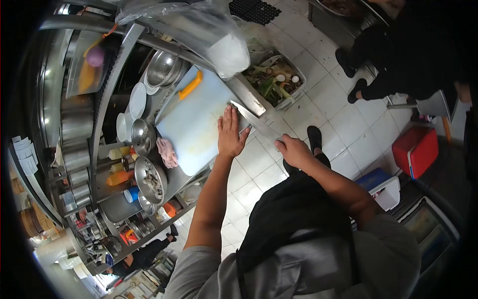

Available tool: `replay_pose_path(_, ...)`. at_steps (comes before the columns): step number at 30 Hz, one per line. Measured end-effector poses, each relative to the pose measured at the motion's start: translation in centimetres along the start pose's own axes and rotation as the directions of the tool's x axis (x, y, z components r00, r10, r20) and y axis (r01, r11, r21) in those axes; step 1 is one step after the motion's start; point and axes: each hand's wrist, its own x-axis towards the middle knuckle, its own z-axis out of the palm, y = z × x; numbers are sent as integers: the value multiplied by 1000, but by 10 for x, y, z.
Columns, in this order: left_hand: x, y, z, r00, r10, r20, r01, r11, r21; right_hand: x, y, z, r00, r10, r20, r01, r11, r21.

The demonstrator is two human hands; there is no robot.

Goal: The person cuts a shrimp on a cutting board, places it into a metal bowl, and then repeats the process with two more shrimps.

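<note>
On cutting board (194,119), left hand (231,134) lay flat, fingers open; right hand (295,151) gripped knife (255,122), blade by left fingertips. Scrap bin (276,79) just beyond.

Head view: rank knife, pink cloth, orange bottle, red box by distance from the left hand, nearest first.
1. knife, blade right beside the left hand.
2. pink cloth, on the counter.
3. orange bottle, on the shelf beyond.
4. red box, on the floor, opposite side.

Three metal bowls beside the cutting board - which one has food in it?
The wide bowl beside the orange bottle, just past the pink cloth: pale pieces lie in it. The middle bowl and the far colander look empty.
</note>
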Motion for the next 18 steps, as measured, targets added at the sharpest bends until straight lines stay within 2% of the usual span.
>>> replay_pose_path(3, 0, -1, 1, 1000, 12, -8, -13, 1000, -11, -14, -4, 26, 998, 17, -68, -8, 993, 119)
replay_pose_path(7, 0, -3, 3, 1000, -5, -10, 5, 1000, -20, -31, -11, 52, 990, 63, -129, -48, 992, 113)
replay_pose_path(13, 1, -5, 7, 1000, 7, -17, -8, 1000, -24, -52, -8, 80, 988, 75, -135, -49, 981, 188)
replay_pose_path(18, 2, -4, 7, 1000, -13, -10, 13, 1000, -26, -67, -10, 76, 991, 105, -87, -87, 979, 186)
